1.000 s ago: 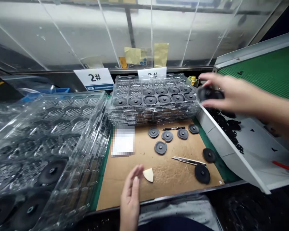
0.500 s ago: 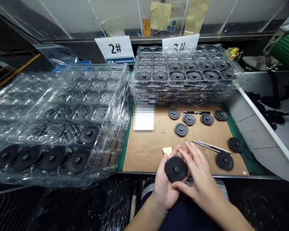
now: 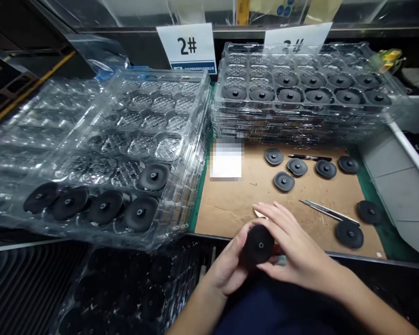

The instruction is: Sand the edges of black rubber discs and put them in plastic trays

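- Black disc (image 3: 258, 245): gripped between both hands, face up.
- Left hand (image 3: 226, 260): curled, cradling disc from below.
- Right hand (image 3: 296, 242): fingers wrapped over disc's top edge.
- Clear trays (image 3: 174, 111) left of hands.
- Grey discs (image 3: 284, 181), utility knife (image 3: 328, 211) on cardboard (image 3: 230, 204) ahead.

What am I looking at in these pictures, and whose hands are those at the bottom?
These pictures come from a small camera worn on a person's head, so you see what that person sees when looking down. The hands are that person's own. The left hand and the right hand together hold a round black disc with a small hole in its middle. Beyond the hands lies a brown cardboard sheet with more discs, a utility knife and a pen on it. Beside and behind it are clear plastic trays with round pockets, and some pockets hold discs. A white card reads 2#.
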Motion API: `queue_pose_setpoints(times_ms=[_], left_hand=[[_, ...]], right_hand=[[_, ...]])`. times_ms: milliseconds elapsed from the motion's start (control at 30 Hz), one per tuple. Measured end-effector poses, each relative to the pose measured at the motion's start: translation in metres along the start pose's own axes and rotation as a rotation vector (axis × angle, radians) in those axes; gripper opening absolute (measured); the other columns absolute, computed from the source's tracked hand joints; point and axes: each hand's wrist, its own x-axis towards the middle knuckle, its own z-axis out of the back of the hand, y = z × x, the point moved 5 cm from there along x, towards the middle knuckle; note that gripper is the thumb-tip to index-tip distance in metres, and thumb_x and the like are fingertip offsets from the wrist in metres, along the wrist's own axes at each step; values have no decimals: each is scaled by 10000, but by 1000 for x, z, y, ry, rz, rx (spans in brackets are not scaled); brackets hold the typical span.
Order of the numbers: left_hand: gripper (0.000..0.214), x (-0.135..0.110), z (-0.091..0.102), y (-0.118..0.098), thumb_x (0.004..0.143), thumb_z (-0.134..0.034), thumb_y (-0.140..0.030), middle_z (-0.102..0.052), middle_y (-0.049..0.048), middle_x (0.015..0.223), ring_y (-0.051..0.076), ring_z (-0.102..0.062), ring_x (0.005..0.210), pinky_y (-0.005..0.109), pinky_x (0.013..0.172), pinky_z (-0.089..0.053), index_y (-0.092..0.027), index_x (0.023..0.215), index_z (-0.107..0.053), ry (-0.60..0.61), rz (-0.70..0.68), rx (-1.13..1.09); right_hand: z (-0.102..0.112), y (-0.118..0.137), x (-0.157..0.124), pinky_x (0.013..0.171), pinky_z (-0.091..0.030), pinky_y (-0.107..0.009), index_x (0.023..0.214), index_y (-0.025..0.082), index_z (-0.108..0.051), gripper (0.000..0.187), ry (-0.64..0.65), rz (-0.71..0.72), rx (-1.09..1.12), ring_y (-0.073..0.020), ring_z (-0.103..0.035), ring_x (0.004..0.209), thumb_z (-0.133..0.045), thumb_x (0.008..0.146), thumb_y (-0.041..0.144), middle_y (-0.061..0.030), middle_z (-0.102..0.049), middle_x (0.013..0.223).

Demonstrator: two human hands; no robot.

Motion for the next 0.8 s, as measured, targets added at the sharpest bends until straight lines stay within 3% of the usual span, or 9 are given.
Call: queue_pose_setpoints(times_ms=[67,133,233,300,367,467,567,667,800], left_hand=[[469,-9,6,-3,829,-558,-453,-670,154,1094,260,-656,950,364,832,-482,-137,1174,-579,82,94,81],[535,-16,10,-7,786,-603,-480,-681,170,1051,267,-673,901,351,782,-499,-124,1184,-566,123,132,90],[536,-22,18,-14,813,-586,-450,-634,143,1179,272,-636,1030,346,850,-487,-201,1276,-482,33,43,-38],[516,-23,23,-17,839,-570,-405,-585,116,1265,279,-564,1154,355,964,-430,-243,1308,-431,-74,-61,-142],[522,-24,27,-19,836,-587,-371,-553,102,1308,283,-499,1227,365,1056,-353,-250,1311,-406,-152,-148,-208],[538,-23,27,-20,824,-618,-312,-532,97,1332,285,-465,1256,386,1105,-300,-248,1306,-387,-193,-222,-223],[530,-21,21,-19,831,-613,-248,-518,121,1344,300,-468,1250,405,1100,-312,-231,1304,-374,-191,-251,-179],[537,-21,11,-18,824,-617,-262,-502,141,1356,314,-472,1242,410,1079,-341,-226,1301,-375,-173,-262,-138],[533,-16,-4,-15,795,-645,-306,-522,124,1337,305,-518,1202,421,1040,-384,-239,1277,-429,-164,-281,-50]], right_hand=[[3,2,2,1140,-209,-468,1326,175,-393,656,125,50,99,-257,-240,1374,-626,744,368,-117,-333,1446],[5,-3,3,1098,-309,-430,1411,197,-282,802,201,37,205,-265,-320,1335,-659,730,390,-121,-349,1435],[1,-38,3,825,-527,-360,1468,238,-121,845,107,-234,269,-214,-618,963,-594,799,443,-134,-482,1289],[-10,-66,0,674,-542,-356,1431,239,-265,648,-46,-450,163,-189,-640,753,-505,860,429,-131,-532,1163],[-30,-78,-2,674,-532,-390,1281,214,-499,444,-132,-525,56,-227,-641,791,-481,872,386,-150,-517,1150],[-68,-69,-3,748,-526,-385,1097,195,-623,292,-151,-448,89,-246,-620,920,-464,878,303,-148,-515,1162],[-84,-53,-9,726,-530,-322,1046,193,-626,260,-163,-369,168,-196,-623,853,-420,900,254,-89,-612,950],[-65,-48,-14,712,-529,-298,1001,193,-625,222,-193,-351,229,-179,-629,804,-437,901,255,-57,-652,866],[-5,-35,-12,638,-512,-260,1086,213,-593,240,-309,-407,274,-160,-618,776,-446,911,287,-51,-651,947]])
